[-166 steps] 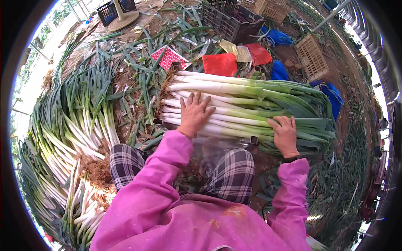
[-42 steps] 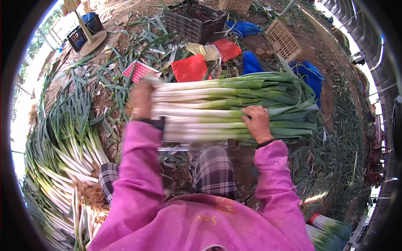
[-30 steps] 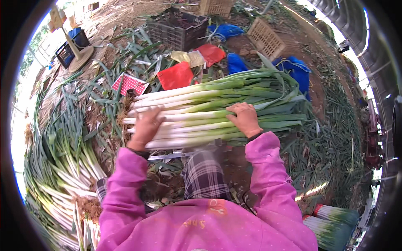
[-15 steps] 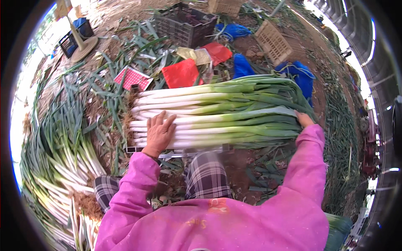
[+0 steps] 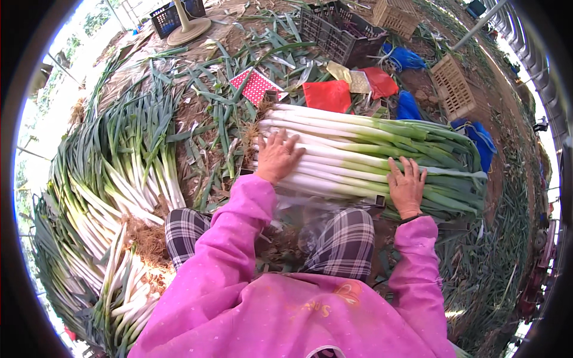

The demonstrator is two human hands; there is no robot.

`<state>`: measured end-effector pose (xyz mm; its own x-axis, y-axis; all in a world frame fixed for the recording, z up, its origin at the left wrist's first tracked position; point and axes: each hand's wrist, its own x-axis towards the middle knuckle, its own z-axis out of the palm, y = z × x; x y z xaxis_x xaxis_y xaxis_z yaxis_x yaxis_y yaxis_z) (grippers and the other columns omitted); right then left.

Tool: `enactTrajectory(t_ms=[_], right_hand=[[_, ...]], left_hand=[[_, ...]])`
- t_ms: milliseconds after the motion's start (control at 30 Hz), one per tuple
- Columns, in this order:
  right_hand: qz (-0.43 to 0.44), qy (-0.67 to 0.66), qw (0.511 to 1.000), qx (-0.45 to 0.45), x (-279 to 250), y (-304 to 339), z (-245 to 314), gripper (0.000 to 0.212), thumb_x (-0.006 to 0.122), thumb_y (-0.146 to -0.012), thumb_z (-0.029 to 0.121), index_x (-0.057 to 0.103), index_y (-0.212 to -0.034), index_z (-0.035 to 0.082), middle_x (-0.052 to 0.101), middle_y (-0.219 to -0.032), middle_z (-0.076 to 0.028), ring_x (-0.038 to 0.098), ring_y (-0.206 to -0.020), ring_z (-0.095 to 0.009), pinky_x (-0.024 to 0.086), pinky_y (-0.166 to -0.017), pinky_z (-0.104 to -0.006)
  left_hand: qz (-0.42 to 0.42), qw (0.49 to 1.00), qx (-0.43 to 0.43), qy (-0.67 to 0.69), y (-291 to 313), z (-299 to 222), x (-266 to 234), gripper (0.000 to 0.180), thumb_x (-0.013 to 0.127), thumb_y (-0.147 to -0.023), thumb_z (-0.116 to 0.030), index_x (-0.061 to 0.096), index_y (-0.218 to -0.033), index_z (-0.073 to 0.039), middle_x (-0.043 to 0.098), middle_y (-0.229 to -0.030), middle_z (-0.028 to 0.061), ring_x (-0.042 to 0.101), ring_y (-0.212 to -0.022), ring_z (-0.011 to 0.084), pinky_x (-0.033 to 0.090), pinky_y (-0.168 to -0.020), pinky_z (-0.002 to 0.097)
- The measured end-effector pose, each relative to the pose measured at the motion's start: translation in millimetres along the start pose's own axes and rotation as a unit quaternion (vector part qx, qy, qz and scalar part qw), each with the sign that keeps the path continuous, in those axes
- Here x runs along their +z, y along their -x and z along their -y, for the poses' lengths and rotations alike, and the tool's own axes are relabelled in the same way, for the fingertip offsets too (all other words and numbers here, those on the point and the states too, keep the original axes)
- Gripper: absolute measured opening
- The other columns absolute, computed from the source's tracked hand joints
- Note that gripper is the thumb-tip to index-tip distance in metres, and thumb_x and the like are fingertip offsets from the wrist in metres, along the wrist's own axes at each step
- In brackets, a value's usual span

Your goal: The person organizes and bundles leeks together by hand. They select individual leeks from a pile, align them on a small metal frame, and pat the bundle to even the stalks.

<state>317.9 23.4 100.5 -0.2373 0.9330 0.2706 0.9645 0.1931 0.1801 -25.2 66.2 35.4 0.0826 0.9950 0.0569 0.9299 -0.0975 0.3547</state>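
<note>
In front of me a broad bundle of long green onions (image 5: 352, 143) lies crosswise, white roots to the left and green tops to the right. My left hand (image 5: 279, 156) is flat on the white stalks near the root end, fingers apart. Farther right my right hand (image 5: 407, 185) rests on the near side, where white turns to green, its fingers also spread. Neither hand grips a stalk. Under the bundle, ends of a metal frame (image 5: 378, 201) show; most of the frame is hidden.
A large heap of green onions (image 5: 137, 173) lies on the ground at my left. Beyond the bundle are red cloths (image 5: 327, 96), a red patterned sheet (image 5: 258, 85), a black crate (image 5: 340, 37), a tan crate (image 5: 452, 86) and blue bags (image 5: 407, 58). Loose leaves litter the ground.
My right hand has left the leaf tips at the far right and come back to the bundle's near middle. The left hand stays near the roots. The view has swung left.
</note>
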Motion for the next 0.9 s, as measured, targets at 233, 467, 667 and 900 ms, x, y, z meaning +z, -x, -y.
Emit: enactTrajectory(t_ms=[233,467,667,900], right_hand=[[-0.061,-0.036,0.997,-0.018,10.4,8.0,6.7,0.036,0.063,-0.081,0.027,0.064,-0.117,0.025,0.054,-0.119,-0.005,0.045,-0.116,-0.028,0.031,-0.101,-0.0490],[-0.089,-0.040,0.995,0.011,21.0,-1.6,8.6,0.030,0.064,-0.081,0.025,0.067,-0.111,0.024,0.056,-0.115,-0.005,0.047,-0.114,-0.028,0.030,-0.102,-0.0493],[-0.099,-0.026,0.995,0.017,26.2,-14.9,18.2,0.028,0.064,-0.082,0.027,0.067,-0.109,0.023,0.057,-0.113,-0.005,0.048,-0.114,-0.028,0.031,-0.102,-0.0513],[-0.159,-0.041,0.986,-0.035,52.1,-3.3,-29.5,0.024,0.064,-0.084,0.028,0.067,-0.101,0.011,0.063,-0.108,-0.010,0.053,-0.107,-0.029,0.037,-0.095,-0.0476]], left_hand=[[0.034,0.999,-0.010,0.021,20.0,17.3,-2.1,0.053,0.044,-0.091,-0.053,0.045,-0.136,-0.024,0.032,-0.146,0.0160,0.028,-0.135,0.0336,0.012,-0.110,0.0586],[0.115,0.992,-0.019,0.044,-8.9,19.2,2.9,0.058,0.041,-0.090,-0.055,0.037,-0.142,-0.027,0.017,-0.153,0.0183,0.015,-0.142,0.0377,0.008,-0.111,0.0604],[0.172,0.976,-0.014,0.131,-32.9,60.1,5.8,0.062,0.039,-0.092,-0.053,0.030,-0.146,-0.024,0.011,-0.155,0.0172,0.012,-0.142,0.0389,0.010,-0.112,0.0580],[0.061,0.991,0.112,0.026,-14.6,30.9,22.7,0.055,0.053,-0.085,-0.032,0.046,-0.136,-0.012,0.031,-0.146,0.0212,0.022,-0.139,0.0398,0.026,-0.110,0.0535]])
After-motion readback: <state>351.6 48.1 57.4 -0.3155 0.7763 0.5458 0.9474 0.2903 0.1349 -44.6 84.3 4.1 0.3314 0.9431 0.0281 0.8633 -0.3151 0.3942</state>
